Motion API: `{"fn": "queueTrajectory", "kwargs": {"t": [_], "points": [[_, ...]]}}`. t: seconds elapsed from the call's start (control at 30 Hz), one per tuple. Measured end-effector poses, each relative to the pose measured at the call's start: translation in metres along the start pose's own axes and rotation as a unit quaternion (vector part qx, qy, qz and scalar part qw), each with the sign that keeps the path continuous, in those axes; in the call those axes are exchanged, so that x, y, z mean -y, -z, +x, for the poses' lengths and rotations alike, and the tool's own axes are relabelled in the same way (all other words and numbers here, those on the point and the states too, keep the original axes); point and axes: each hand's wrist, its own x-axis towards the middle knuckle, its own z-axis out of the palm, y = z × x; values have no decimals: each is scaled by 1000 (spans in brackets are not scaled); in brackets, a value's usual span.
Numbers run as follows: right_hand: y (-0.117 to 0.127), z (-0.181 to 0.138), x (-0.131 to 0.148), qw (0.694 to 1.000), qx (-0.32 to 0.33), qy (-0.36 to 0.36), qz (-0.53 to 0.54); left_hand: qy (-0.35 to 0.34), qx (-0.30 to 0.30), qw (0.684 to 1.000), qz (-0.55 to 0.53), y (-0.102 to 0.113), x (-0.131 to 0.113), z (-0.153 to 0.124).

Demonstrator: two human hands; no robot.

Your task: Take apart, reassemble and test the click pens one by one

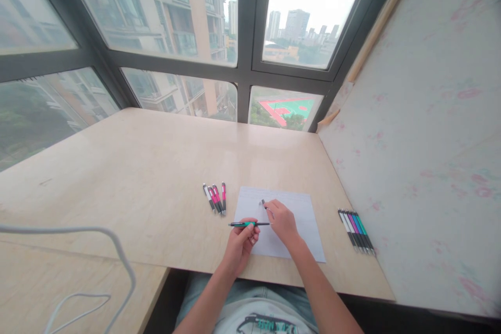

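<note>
My left hand (240, 242) is closed around a green pen (245, 224), held level above the sheet's left side. A thin dark stem, looking like the refill, sticks out of the pen's right end. My right hand (282, 223) hovers over the paper, fingers pinched on a small black pen part (263, 202) with a shiny end; its lower portion is hidden by the fingers. That part is apart from the green pen, slightly above the refill's end. Beneath both hands lies a white sheet of paper (303, 229) with faint lines near its top.
Several pens (217, 199), mostly pink and black, lie left of the paper. A row of several pens (356, 232) in white, purple, blue and green rests by the wall on the right. A white cable (113, 240) loops at lower left. Windows border the wooden table (156, 167).
</note>
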Motion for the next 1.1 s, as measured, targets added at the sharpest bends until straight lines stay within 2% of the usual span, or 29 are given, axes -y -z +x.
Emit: {"fn": "queueTrajectory", "kwargs": {"t": [0.1,0.2,0.3,0.4,0.57,0.77,1.0,1.1], "points": [[3,-6,1,999,-16,-19,27,2,2,1000,-1,0,-1,-1],[9,-14,4,987,-49,-78,135,2,2,1000,-1,-2,-2,-1],[16,-24,11,941,-30,-152,301,2,4,1000,9,-3,-1,-2],[23,-33,20,909,28,-172,379,-3,10,1000,19,-3,0,-2],[26,-40,27,915,81,-176,354,-2,19,999,33,-2,1,-2],[24,-43,28,898,111,-189,381,-5,23,999,44,-1,2,-2],[35,-45,33,938,68,-120,318,-12,-5,999,51,-2,2,-1],[37,-44,34,946,47,-125,296,-12,-6,999,49,-3,1,-1]]}}
